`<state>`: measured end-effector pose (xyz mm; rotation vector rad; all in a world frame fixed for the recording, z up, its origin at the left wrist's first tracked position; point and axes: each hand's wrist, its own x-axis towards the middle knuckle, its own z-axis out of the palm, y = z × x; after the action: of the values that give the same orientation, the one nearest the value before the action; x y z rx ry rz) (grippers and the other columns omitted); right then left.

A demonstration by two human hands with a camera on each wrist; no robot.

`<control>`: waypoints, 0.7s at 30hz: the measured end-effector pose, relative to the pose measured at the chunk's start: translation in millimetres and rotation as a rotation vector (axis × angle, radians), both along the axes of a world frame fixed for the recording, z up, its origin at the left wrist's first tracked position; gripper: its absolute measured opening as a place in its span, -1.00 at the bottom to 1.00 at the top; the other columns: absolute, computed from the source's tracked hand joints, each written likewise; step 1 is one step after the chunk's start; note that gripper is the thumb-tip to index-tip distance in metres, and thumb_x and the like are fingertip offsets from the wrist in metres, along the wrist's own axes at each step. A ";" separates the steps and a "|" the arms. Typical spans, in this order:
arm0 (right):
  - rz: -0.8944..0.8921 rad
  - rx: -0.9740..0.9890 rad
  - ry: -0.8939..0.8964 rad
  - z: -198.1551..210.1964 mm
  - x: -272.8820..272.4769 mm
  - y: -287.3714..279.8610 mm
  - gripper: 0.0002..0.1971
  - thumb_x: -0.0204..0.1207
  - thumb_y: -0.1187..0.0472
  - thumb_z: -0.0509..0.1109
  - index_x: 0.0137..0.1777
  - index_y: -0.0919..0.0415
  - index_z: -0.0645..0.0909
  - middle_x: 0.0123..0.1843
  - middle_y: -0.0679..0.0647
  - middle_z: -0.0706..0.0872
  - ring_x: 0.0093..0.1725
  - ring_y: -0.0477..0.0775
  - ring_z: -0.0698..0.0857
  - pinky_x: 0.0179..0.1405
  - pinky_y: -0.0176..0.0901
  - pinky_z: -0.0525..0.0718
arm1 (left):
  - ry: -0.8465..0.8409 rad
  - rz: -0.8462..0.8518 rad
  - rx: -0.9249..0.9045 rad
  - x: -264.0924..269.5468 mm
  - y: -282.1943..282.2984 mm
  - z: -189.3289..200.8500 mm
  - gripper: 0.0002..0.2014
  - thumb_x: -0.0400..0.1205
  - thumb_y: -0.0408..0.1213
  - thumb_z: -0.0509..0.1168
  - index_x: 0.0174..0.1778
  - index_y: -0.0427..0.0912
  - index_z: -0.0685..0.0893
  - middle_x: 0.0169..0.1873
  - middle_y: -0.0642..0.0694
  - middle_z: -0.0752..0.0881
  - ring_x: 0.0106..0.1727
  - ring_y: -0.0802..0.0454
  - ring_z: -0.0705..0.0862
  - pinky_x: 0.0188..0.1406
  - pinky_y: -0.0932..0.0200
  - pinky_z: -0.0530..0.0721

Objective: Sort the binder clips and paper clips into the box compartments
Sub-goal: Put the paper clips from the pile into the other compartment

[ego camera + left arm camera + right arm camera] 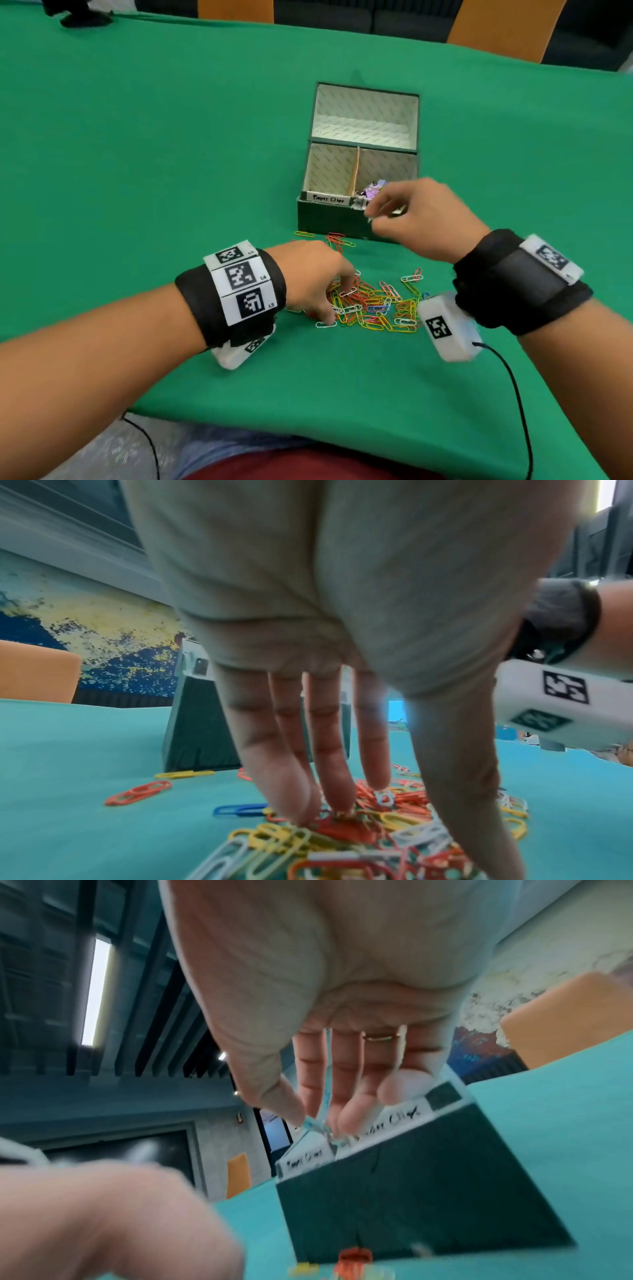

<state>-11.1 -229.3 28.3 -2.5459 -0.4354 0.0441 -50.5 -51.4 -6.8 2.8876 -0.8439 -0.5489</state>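
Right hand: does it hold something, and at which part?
The right hand pinches a small pale clip between thumb and fingertips, above the box; the grip point on it is too blurred to tell.

We cannot read what the right hand [416, 219] pinches; the thin item [320, 1125] is smeared by blur. The hand covers the box's [329, 222] right label. The left hand's [313, 274] fingertips [306, 815] sink into the paper clip pile [373, 305], their hold unclear.
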 end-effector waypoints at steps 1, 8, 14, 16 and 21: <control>-0.037 0.033 -0.041 5.8 4.2 -3.0 -0.90 0.35 0.17 0.45 -0.16 0.00 0.77 -0.25 -0.12 0.79 -0.38 -0.33 0.61 -0.36 -0.53 0.47 | 0.022 -0.008 0.001 0.2 -0.9 -1.7 -0.55 0.33 0.06 0.55 0.11 0.13 0.64 -0.17 0.10 0.69 -0.16 0.03 0.58 -0.17 0.12 0.60; -0.151 -0.065 -0.097 14.1 49.9 -0.2 -0.90 0.42 0.18 0.40 -0.16 -0.05 0.71 -0.22 -0.12 0.78 -0.19 -0.06 0.73 -0.11 -0.21 0.69 | 0.021 0.004 -0.036 -1.2 4.8 -1.2 -0.80 0.46 -0.21 0.48 -0.01 0.02 0.75 -0.18 0.08 0.77 -0.19 0.10 0.62 -0.19 0.26 0.55; -0.169 -0.020 -0.178 3.1 45.5 -5.0 -0.86 0.50 0.05 0.39 -0.02 -0.04 0.76 -0.08 -0.09 0.78 -0.05 0.05 0.72 0.05 -0.13 0.65 | 0.020 0.108 -0.218 3.4 19.6 7.1 -0.83 0.45 -0.22 0.53 -0.05 0.01 0.81 -0.23 0.11 0.82 -0.23 0.23 0.69 -0.10 0.30 0.64; -0.191 0.067 -0.270 1.8 29.7 -9.1 -0.89 0.50 0.10 0.38 -0.11 -0.01 0.75 -0.23 -0.13 0.73 -0.16 0.00 0.69 -0.09 -0.21 0.57 | 0.011 0.153 -0.306 7.2 23.4 9.9 -0.84 0.42 -0.22 0.56 -0.11 0.01 0.82 -0.28 0.13 0.82 -0.26 0.28 0.71 -0.10 0.31 0.65; -0.117 -0.095 -0.059 -17.2 -8.5 -29.6 -0.91 0.48 0.07 0.43 -0.16 -0.02 0.77 -0.28 -0.12 0.77 -0.25 -0.04 0.69 -0.13 -0.19 0.60 | 0.003 0.203 -0.415 16.2 26.0 11.6 -0.87 0.37 -0.16 0.60 -0.22 0.01 0.83 -0.46 0.24 0.75 -0.39 0.39 0.67 -0.27 0.43 0.61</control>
<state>-19.6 -258.9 11.1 -2.6667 -0.3126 -0.0557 -34.3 -25.4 4.8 2.5475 -0.5722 -0.3122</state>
